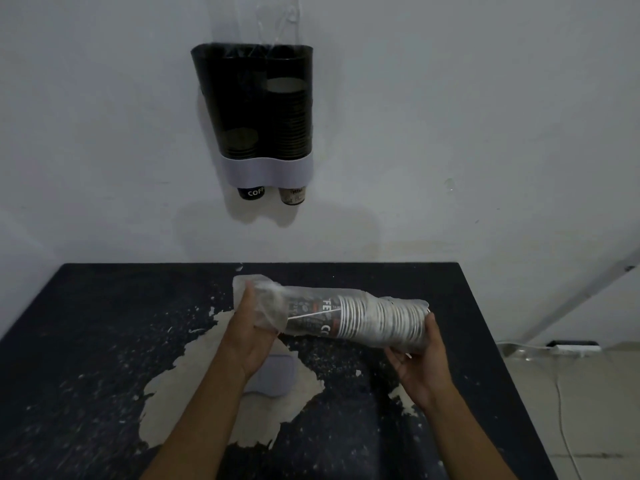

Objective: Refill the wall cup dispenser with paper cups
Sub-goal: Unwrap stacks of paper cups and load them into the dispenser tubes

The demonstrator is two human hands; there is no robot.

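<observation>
You hold a stack of paper cups (363, 318) in a clear plastic sleeve (266, 303), lying sideways above the dark, chipped table (104, 341). Your left hand (254, 336) is closed around the loose plastic at the sleeve's left end; your right hand (420, 362) cups the rim end of the stack from below, fingers curled against it. A grey lid (277, 375) lies on the table under your left wrist. On the wall ahead hangs the two-tube cup dispenser (256, 112): its right tube is nearly full, its left tube low, a cup showing beneath each
</observation>
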